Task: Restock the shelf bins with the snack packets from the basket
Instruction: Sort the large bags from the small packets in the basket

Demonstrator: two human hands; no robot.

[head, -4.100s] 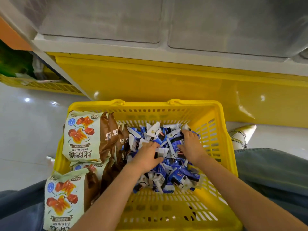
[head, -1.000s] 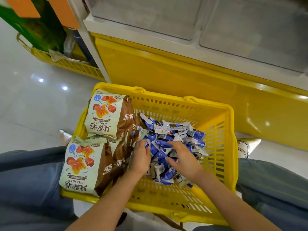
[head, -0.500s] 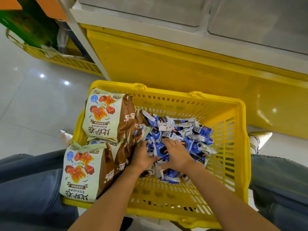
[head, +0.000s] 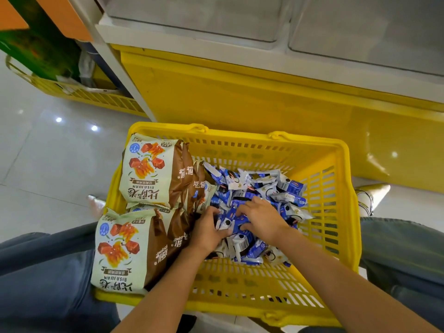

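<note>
While L hand & R hand, close together, curl round small blue packets, yellow basket also holds lg brown-cream snack bags on left; clear shelf bins above.

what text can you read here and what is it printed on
"BISAJUAN": upside down on the upper cream-and-brown bag in the yellow basket.
"BISAJUAN": upside down on the lower cream-and-brown bag.
Chinese characters on both bags: too unclear to transcribe.
Print on the small blue packets: too small to read.
</note>
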